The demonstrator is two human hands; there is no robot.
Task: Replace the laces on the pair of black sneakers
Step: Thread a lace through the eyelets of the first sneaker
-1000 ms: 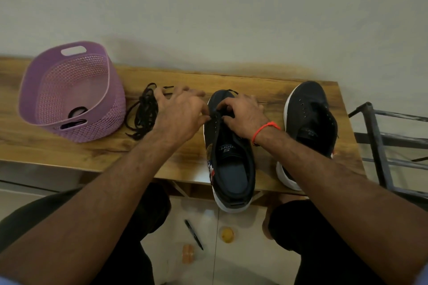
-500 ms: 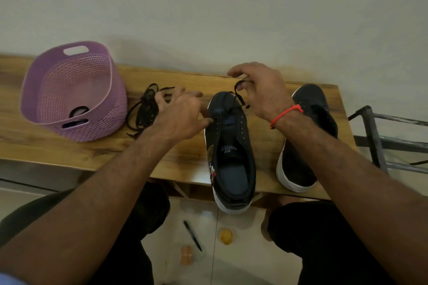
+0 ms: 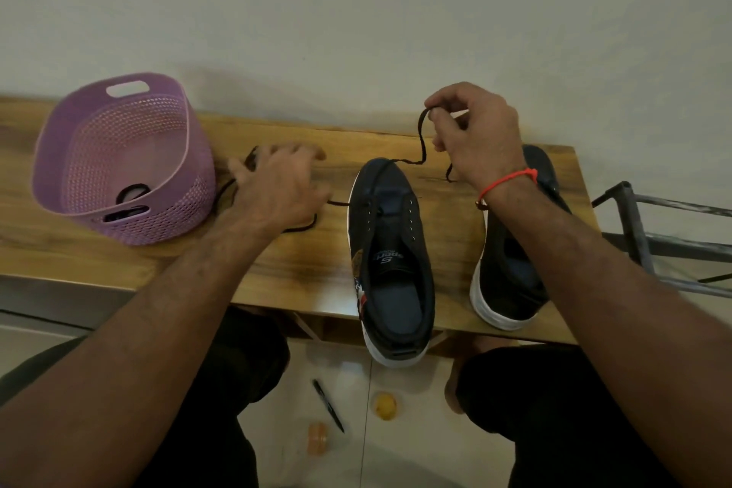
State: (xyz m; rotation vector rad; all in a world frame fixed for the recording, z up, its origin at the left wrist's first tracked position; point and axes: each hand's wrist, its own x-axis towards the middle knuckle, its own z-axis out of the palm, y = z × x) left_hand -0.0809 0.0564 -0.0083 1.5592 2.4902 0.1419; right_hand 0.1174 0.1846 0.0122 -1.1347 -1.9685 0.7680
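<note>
Lace (image 3: 421, 139) now higher in right hand (image 3: 475, 135)

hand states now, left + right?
Left hand: open, fingers spread over the loose laces on the table, gripping nothing.
Right hand: pinching the black lace threaded through the middle sneaker.
</note>
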